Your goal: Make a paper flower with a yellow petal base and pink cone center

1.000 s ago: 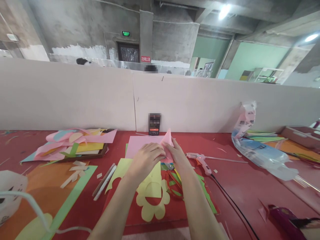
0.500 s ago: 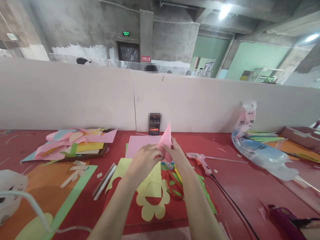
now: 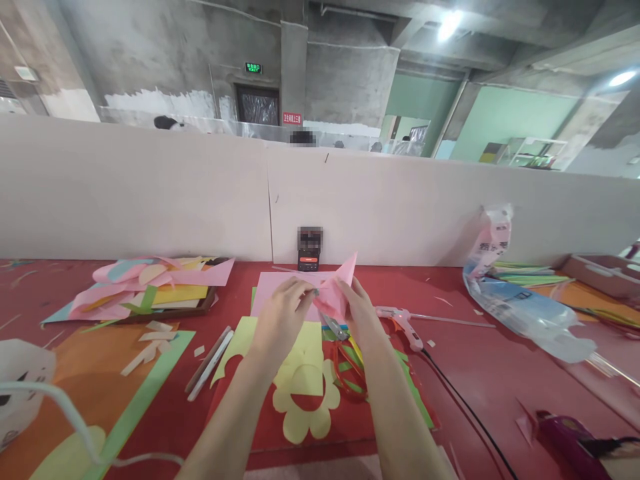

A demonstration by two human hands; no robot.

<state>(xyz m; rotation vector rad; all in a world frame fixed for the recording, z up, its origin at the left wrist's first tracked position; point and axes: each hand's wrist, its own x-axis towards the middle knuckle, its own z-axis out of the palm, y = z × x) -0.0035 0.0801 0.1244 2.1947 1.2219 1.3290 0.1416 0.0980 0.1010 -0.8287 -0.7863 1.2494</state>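
Between my two hands a folded piece of pink paper [image 3: 340,288] is held up, its pointed tip toward the upper right. My right hand [image 3: 361,308] grips its right side. The fingers of my left hand [image 3: 286,308] are pinched at its left edge, around something small I cannot make out. Below the hands lie yellow paper [image 3: 306,363] with a flower-shaped cutout [image 3: 307,423], and red-handled scissors [image 3: 350,370]. A pink sheet [image 3: 267,293] lies behind my left hand.
A phone [image 3: 309,259] leans on the white partition [image 3: 200,200]. At right are a pink glue gun [image 3: 410,333] with a black cord, and a plastic bag [image 3: 530,320]. Paper scraps [image 3: 150,287] are piled at left, near two pens [image 3: 213,363].
The pink paper has shifted right and opened out somewhat, its tip leaning further right. My left hand has drawn a little left, and my right hand has moved slightly right.
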